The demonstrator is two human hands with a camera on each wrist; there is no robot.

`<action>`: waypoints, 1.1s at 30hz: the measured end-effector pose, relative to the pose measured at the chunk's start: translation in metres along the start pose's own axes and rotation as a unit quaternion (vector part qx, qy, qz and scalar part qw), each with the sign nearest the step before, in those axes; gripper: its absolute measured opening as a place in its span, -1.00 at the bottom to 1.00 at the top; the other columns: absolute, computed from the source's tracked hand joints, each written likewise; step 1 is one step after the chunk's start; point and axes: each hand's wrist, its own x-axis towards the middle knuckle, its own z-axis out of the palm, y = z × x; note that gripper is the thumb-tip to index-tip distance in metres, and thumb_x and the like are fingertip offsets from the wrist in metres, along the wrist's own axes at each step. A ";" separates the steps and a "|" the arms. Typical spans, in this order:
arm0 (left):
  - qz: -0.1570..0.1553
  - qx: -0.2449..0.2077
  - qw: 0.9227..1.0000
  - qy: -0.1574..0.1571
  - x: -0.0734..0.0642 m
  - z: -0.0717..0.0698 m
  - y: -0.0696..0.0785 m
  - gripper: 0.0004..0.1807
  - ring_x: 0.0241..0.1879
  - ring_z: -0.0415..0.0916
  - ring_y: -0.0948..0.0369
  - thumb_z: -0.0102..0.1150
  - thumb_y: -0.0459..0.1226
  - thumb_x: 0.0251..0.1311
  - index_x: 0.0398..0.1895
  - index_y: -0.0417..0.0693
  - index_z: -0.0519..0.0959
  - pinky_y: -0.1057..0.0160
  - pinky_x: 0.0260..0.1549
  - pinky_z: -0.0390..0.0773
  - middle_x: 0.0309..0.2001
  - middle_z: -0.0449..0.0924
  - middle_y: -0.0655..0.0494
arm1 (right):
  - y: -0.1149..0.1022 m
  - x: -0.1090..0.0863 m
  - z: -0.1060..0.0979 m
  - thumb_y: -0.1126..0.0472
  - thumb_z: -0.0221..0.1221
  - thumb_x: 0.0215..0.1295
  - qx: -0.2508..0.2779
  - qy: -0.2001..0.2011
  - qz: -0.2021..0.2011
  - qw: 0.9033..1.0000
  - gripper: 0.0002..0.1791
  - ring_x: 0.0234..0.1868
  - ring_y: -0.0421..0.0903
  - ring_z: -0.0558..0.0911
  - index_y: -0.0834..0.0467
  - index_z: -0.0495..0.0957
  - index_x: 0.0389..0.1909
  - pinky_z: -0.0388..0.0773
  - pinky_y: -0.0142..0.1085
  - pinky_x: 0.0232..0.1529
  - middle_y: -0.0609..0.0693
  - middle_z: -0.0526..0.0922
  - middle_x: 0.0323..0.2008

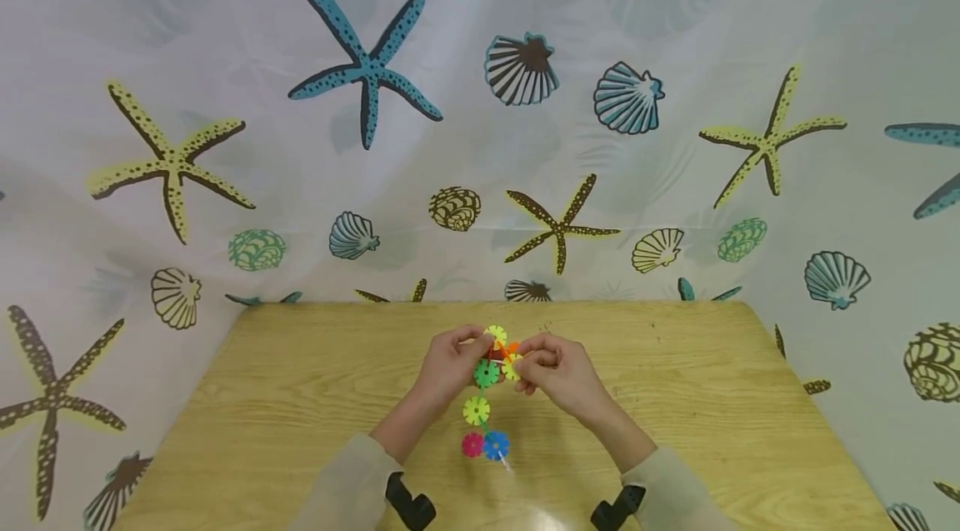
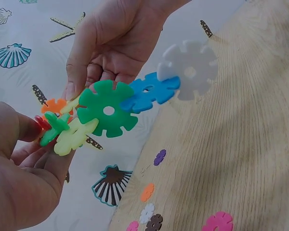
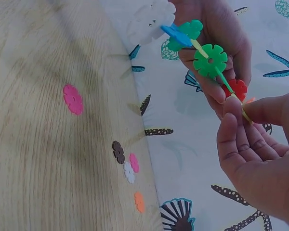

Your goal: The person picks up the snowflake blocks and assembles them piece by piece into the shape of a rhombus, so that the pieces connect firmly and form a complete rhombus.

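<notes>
In front of me both hands hold a chain of interlocking plastic discs, notched like flowers. My left hand (image 1: 452, 360) pinches its upper end, with a red disc (image 3: 237, 90) and a green disc (image 2: 53, 129) close by its thumb. Between the thumb and fingers of my right hand (image 1: 558, 371) is a yellow disc (image 1: 512, 367), with an orange disc (image 2: 54, 106) beside it. From the hands the chain runs toward me through a larger-looking green disc (image 2: 107, 109) and a blue disc (image 2: 151, 91) to a white disc (image 2: 190, 71).
On the wooden table (image 1: 300, 398) lie loose discs: pink (image 3: 72, 99), brown (image 3: 118, 152), white (image 3: 129, 172), orange (image 3: 139, 202) and purple (image 2: 159, 157). A curtain (image 1: 465, 147) printed with shells and starfish hangs behind the table and at both sides.
</notes>
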 end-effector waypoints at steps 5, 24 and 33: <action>-0.002 -0.016 1.000 -0.009 0.000 0.000 0.001 -0.70 -0.51 0.68 0.30 0.13 -0.21 0.56 0.02 -0.30 0.66 0.37 -0.48 0.66 -0.26 0.82 -0.15 | 0.000 0.000 -0.001 0.29 0.28 0.47 -0.008 -0.004 0.006 1.000 -0.74 -0.44 -0.14 0.73 0.39 0.58 0.02 0.75 -0.25 -0.28 0.18 0.77 -0.42; -0.020 -0.062 0.998 0.018 0.001 -0.001 -0.001 -0.64 -0.48 0.74 0.20 0.09 -0.25 0.58 0.21 -0.35 0.59 0.06 -0.27 0.82 -0.18 0.80 -0.17 | 0.006 -0.003 -0.007 0.24 0.23 0.53 -0.018 -0.018 0.006 1.000 -0.71 -0.35 -0.03 0.77 0.36 0.58 0.10 0.77 -0.24 -0.25 0.32 0.80 -0.23; -0.026 -0.079 0.996 0.019 0.004 -0.005 -0.006 -0.63 -0.55 0.72 0.17 0.08 -0.27 0.58 0.25 -0.35 0.56 0.03 -0.28 0.83 -0.18 0.78 -0.15 | 0.021 0.007 -0.018 0.25 0.20 0.55 -0.039 0.018 0.007 0.999 -0.72 -0.39 0.00 0.75 0.38 0.58 0.09 0.74 -0.23 -0.31 0.32 0.79 -0.25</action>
